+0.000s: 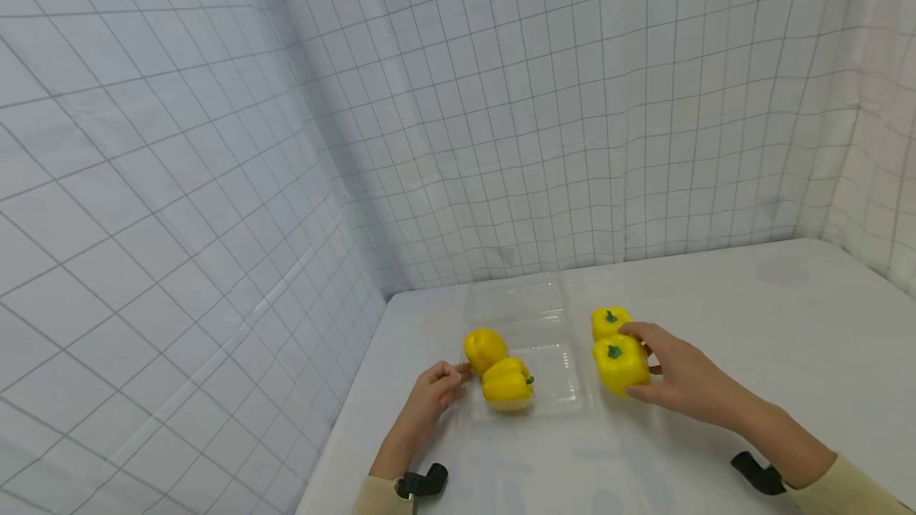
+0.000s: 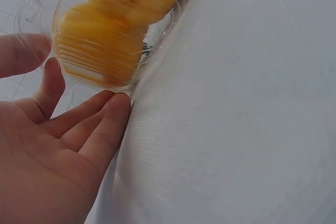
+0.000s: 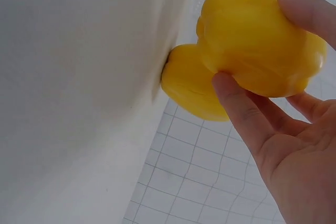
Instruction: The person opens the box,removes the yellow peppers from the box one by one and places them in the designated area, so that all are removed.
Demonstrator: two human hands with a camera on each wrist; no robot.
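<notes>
A clear plastic clamshell container point(image 1: 565, 380) lies opened on the table, its lid folded back. Two yellow bell peppers point(image 1: 506, 381) sit together in its left part. My left hand point(image 1: 438, 389) is at the container's left side, pinching its rim; in the left wrist view, fingertips point(image 2: 118, 106) also touch the ribbed wall. With thumb and fingers around it, my right hand point(image 1: 680, 376) grips a third yellow bell pepper point(image 1: 619, 365), green stem facing up. Behind that one another yellow bell pepper point(image 1: 607, 321) rests on the table, partly hidden.
The white table point(image 1: 773, 324) ends at a grid-patterned curtain point(image 1: 529, 118) at the back, with more of it along the left and right sides. Black straps with mounts point(image 1: 757, 474) sit on both wrists.
</notes>
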